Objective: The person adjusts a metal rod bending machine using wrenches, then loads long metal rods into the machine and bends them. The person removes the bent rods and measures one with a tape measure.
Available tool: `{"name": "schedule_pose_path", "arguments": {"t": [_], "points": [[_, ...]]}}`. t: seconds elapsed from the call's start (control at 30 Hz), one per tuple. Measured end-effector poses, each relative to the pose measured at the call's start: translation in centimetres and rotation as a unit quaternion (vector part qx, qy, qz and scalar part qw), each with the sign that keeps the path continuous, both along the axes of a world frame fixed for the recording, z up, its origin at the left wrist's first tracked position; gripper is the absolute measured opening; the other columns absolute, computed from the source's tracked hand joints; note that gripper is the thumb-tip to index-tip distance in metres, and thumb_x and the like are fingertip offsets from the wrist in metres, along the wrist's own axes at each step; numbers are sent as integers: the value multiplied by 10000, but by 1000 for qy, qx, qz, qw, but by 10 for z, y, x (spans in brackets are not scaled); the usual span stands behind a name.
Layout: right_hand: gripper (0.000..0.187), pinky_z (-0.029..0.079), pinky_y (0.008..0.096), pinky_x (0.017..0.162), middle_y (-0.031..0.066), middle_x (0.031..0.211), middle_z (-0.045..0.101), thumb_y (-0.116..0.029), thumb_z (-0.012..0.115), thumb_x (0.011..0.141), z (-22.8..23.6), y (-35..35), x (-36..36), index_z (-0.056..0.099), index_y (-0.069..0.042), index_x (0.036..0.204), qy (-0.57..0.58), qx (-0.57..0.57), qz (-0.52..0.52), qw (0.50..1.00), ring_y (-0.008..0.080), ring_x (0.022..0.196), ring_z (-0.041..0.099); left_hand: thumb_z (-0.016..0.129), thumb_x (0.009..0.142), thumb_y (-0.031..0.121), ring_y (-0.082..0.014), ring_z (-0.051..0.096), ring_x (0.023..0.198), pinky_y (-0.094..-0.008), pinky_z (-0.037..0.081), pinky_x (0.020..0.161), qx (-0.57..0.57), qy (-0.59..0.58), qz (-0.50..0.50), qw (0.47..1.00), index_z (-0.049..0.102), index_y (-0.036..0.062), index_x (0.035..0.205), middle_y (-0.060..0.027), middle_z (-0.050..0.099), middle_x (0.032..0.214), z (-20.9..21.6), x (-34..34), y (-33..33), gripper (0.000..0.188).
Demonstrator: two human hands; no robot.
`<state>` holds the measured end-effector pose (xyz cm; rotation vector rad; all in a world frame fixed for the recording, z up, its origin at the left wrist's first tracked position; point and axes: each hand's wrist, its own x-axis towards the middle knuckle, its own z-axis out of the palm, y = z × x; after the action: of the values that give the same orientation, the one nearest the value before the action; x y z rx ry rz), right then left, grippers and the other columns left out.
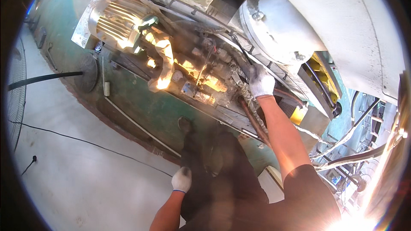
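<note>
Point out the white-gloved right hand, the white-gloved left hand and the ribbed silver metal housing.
White-gloved right hand [261,81]: head view, glove's middle.
White-gloved left hand [182,180]: head view, glove's middle.
Ribbed silver metal housing [114,22]: head view, middle ribs.

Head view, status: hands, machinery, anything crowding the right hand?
Right gloved hand at the machinery, grip unclear. Left gloved hand by dark trouser leg. Brown hoses close to right wrist.
</note>
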<state>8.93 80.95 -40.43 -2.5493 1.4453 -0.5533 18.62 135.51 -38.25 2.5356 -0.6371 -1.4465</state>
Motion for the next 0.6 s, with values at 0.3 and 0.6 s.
{"name": "schedule_pose_path", "arguments": {"t": [0.3, 0.6], "points": [[131, 595, 507, 661, 196, 849, 743, -152, 772, 998, -47, -7, -2, 730, -88, 1105, -63, -51, 26, 996, 426, 749, 739, 661, 1027, 353, -475, 744, 934, -607, 582, 828, 5, -49, -17, 999, 775, 148, 1043, -199, 790, 972, -18, 4, -16, 235], [164, 597, 496, 633, 196, 840, 740, -145, 779, 985, -76, -18, -5, 732, -80, 1128, -78, -73, 33, 994, 420, 715, 733, 693, 1005, 360, -491, 733, 945, -594, 583, 823, 15, -76, -15, 997, 782, 115, 1035, -220, 777, 973, -21, -1, -27, 262]]}}
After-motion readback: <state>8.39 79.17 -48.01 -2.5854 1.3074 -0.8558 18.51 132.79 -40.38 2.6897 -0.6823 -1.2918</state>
